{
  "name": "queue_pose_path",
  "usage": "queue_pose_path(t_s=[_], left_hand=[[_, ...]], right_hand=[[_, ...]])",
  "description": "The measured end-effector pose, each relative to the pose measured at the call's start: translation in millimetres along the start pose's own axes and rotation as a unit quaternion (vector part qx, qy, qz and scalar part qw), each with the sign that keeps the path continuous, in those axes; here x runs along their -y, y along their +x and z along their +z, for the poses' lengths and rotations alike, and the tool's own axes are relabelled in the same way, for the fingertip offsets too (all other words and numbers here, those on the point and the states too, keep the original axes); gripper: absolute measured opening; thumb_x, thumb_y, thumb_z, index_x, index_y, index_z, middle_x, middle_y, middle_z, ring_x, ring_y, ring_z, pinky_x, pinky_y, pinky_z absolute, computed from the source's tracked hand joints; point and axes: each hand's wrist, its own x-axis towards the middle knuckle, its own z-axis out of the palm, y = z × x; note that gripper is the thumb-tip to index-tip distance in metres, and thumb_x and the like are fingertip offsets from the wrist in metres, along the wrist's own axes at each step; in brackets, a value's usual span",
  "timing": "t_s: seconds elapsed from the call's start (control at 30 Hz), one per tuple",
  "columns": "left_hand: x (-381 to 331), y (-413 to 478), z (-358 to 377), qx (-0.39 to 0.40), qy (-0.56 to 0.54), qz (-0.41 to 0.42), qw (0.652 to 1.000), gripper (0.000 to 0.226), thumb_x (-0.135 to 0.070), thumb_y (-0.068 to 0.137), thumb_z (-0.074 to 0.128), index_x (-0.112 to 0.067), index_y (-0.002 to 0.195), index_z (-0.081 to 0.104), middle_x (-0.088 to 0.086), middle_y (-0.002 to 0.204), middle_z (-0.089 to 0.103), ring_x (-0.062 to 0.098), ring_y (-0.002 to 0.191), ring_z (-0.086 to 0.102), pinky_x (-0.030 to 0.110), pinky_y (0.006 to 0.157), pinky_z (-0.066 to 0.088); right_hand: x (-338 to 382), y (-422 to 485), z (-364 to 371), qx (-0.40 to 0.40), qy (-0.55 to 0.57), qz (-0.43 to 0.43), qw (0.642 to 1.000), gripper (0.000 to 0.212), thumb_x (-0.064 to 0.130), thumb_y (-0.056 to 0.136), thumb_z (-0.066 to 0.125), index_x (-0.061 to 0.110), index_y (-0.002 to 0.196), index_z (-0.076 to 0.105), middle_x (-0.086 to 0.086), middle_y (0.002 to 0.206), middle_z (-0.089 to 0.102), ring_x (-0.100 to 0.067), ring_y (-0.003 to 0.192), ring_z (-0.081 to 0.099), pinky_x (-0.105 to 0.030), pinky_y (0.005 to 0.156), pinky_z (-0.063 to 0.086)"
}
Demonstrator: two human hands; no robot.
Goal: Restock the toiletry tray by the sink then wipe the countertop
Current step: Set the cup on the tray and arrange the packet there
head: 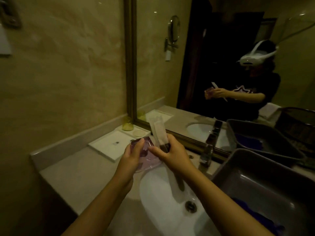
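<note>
- Over the sink's [163, 193] left rim, both hands meet, up off the counter [81, 178].
- Left hand [132, 155] is curled around a purple glass [146, 155], thumb up on its rim, fingers wrapped behind; the glass is tipped toward the camera.
- Right hand [173, 157] is closed on a long clear packet [158, 130], pinching it near the dark band at mid-length; index finger points across and touches the glass.
- Packet stands upright above the fist, and a second length of clear wrapping hangs below the hand over the basin; what's inside is too blurred to tell.
- White tray [109, 147] lies on the counter just behind the hands, against the wall, a small dark speck on its bare surface.
- Far end of the tray: a yellow-green tumbler [127, 126] standing by the mirror [221, 57] frame, a round coaster [139, 133] beside it.
- Faucet [207, 154] sits to the right of the hands, at the back of the basin.
- Grey bin [255, 181] at the right edge, blue cloth [265, 220] lying inside.
- Mirror shows the person with both hands raised together.
</note>
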Motion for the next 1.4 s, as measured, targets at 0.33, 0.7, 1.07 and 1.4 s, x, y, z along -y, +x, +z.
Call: queue_pose_path(t_s=[0.33,0.7,1.07,1.4], left_hand=[[18,132,-130,0.097,0.01,-0.008,0.995,0.056,-0.042,0.06,0.07,-0.033,0.113,0.053,-0.002,0.113,0.064,0.011,0.098,0.064,0.017,0.064,0.053],[44,269,-161,0.28,0.101,-0.031,0.954,0.05,-0.016,0.071,0.074,-0.037,0.111,0.053,-0.008,0.114,0.064,0.004,0.099,0.065,0.02,0.073,0.054],[87,416,-110,0.273,0.157,0.015,0.949,0.055,-0.005,0.07,0.076,-0.02,0.119,0.057,0.002,0.115,0.066,0.019,0.109,0.061,0.029,0.09,0.052],[147,491,-93,0.276,0.192,0.009,0.942,0.06,-0.012,0.071,0.076,-0.015,0.126,0.053,0.01,0.123,0.061,0.025,0.115,0.056,0.042,0.099,0.047]], right_hand=[[-35,90,126,0.045,0.016,0.094,0.994,0.031,0.031,0.067,0.079,0.037,0.09,0.059,0.019,0.079,0.064,0.016,0.07,0.059,-0.001,0.057,0.044],[-93,177,162,-0.029,0.021,0.171,0.985,0.035,0.019,0.071,0.077,0.018,0.103,0.065,0.004,0.091,0.07,0.002,0.076,0.064,-0.006,0.061,0.048],[-181,296,146,-0.071,0.001,0.211,0.975,0.033,0.015,0.073,0.075,0.018,0.104,0.064,-0.001,0.097,0.069,-0.015,0.087,0.065,-0.026,0.075,0.052],[-257,347,157,-0.093,0.035,0.262,0.96,0.035,0.009,0.078,0.069,0.016,0.112,0.062,0.004,0.093,0.064,-0.012,0.086,0.061,-0.013,0.062,0.045]])
